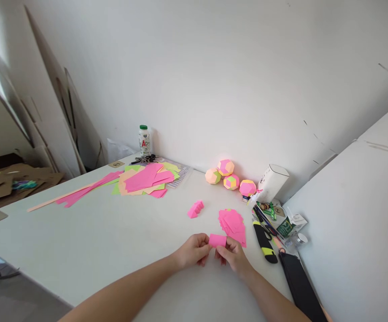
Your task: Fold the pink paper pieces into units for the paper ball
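A small folded pink paper piece (217, 240) is held between both my hands just above the white table (96, 241). My left hand (194, 251) pinches its left end and my right hand (233, 255) pinches its right end, fingers closed on it. Just beyond my right hand lies a stack of pink paper squares (233, 223). A small folded pink paper unit (195, 209) sits on the table a little farther back.
Several pink, yellow and green paper balls (230, 176) sit by the wall beside a white box (272, 181). Loose coloured sheets (145, 179) and a bottle (144, 140) lie at the back left. Pens, a utility knife (264, 243) and a black case (301, 286) crowd the right.
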Motion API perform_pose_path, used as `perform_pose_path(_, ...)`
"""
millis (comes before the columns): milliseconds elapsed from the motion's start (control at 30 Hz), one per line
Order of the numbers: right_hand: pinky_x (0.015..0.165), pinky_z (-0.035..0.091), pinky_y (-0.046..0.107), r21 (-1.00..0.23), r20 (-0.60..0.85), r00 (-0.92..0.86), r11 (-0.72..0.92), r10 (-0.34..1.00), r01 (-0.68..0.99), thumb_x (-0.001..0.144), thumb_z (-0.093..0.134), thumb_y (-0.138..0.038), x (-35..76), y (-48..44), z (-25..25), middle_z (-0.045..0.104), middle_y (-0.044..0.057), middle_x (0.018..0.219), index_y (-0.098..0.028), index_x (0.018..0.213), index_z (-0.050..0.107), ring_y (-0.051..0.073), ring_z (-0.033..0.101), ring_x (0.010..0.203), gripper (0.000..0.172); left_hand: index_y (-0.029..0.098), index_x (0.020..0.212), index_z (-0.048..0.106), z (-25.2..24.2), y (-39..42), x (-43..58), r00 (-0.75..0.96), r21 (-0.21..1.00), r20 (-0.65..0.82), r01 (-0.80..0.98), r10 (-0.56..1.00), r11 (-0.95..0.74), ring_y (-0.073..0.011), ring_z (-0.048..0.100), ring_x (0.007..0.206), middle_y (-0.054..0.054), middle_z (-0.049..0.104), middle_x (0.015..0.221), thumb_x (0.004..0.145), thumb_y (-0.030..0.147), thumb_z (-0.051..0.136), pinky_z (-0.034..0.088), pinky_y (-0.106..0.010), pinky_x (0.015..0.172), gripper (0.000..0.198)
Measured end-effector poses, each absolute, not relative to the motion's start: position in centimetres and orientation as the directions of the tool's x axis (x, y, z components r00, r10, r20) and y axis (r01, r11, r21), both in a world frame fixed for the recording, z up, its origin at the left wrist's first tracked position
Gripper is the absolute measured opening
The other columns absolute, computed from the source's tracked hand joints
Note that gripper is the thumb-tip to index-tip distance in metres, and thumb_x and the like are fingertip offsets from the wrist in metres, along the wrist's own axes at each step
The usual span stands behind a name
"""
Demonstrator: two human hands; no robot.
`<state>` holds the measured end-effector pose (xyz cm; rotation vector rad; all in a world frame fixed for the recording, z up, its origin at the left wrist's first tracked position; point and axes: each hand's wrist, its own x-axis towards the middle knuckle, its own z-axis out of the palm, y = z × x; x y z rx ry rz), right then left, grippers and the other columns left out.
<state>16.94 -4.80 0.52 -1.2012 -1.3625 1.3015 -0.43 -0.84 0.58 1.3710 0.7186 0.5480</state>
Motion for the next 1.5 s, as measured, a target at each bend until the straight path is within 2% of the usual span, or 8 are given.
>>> perform_pose_path(467, 0.041, 0.038, 0.022, -0.998, 0.000, -0.082, 0.005, 0.997, 0.064, 0.074, 0.063, -0.043, 17.0, -4.9, 0.1, 0.060, 0.000, 0.058, -0.016, 0.072, 0.056, 0.009, 0.049, 0.041, 0.029, 0.019, 0.071, 0.043, 0.6, -0.6, -0.6, 0.631, 0.972, -0.141, -0.060, 0.763, 0.229, -0.0088, 0.046, 0.038, 0.005, 0.053, 0.042, 0.075, 0.024, 0.050, 0.035, -0.021, 0.041, 0.010)
perform_pose_path(667, 0.041, 0.040, 0.022, -0.978, -0.006, -0.092, 0.013, 0.996, 0.207, 0.073, 0.063, -0.047, 16.7, -5.1, 0.3, 0.058, -0.001, 0.056, -0.016, 0.063, 0.055, 0.010, 0.050, 0.043, 0.034, 0.018, 0.077, 0.045, 1.3, -0.7, -0.8, 0.658, 0.963, -0.116, -0.108, 0.744, 0.247, -0.0097, 0.052, 0.042, 0.001, 0.059, 0.057, 0.082, 0.047, 0.046, 0.037, -0.021, 0.041, 0.029)
perform_pose_path(833, 0.042, 0.041, 0.022, -0.964, -0.001, -0.112, 0.029, 0.994, 0.264, 0.076, 0.062, -0.047, 16.7, -5.1, -0.1, 0.059, 0.001, 0.060, -0.015, 0.067, 0.058, 0.011, 0.052, 0.044, 0.033, 0.016, 0.072, 0.048, 1.4, -0.5, -0.7, 0.678, 0.971, -0.117, -0.077, 0.726, 0.228, -0.0095, 0.051, 0.042, 0.000, 0.057, 0.058, 0.082, 0.055, 0.044, 0.037, -0.021, 0.041, 0.041)
perform_pose_path(1033, 0.042, 0.041, 0.023, -0.968, -0.013, -0.117, 0.017, 0.993, 0.251, 0.074, 0.062, -0.048, 16.6, -5.1, 0.2, 0.058, -0.001, 0.059, -0.017, 0.067, 0.057, 0.011, 0.052, 0.045, 0.032, 0.015, 0.066, 0.049, 1.0, -0.4, -0.5, 0.667, 0.968, -0.138, -0.066, 0.732, 0.242, -0.0096, 0.050, 0.041, 0.000, 0.055, 0.054, 0.082, 0.056, 0.042, 0.037, -0.022, 0.041, 0.044)
perform_pose_path(1267, 0.043, 0.040, 0.023, -0.970, -0.013, -0.125, 0.017, 0.992, 0.242, 0.076, 0.062, -0.044, 16.5, -5.2, 0.4, 0.058, -0.001, 0.060, -0.016, 0.069, 0.058, 0.012, 0.052, 0.046, 0.029, 0.016, 0.069, 0.048, 1.3, -0.5, -0.7, 0.673, 0.969, -0.137, -0.063, 0.727, 0.240, -0.0099, 0.050, 0.042, 0.000, 0.056, 0.056, 0.083, 0.057, 0.039, 0.038, -0.023, 0.041, 0.045)
perform_pose_path(1500, 0.041, 0.041, 0.022, -0.963, 0.000, -0.127, 0.034, 0.992, 0.269, 0.077, 0.060, -0.047, 16.6, -5.1, 0.1, 0.059, 0.001, 0.062, -0.015, 0.075, 0.062, 0.011, 0.053, 0.045, 0.032, 0.016, 0.071, 0.048, 1.6, -0.6, -0.8, 0.665, 0.970, -0.146, -0.051, 0.732, 0.239, -0.0092, 0.051, 0.043, 0.001, 0.056, 0.060, 0.081, 0.052, 0.047, 0.039, -0.022, 0.042, 0.037)
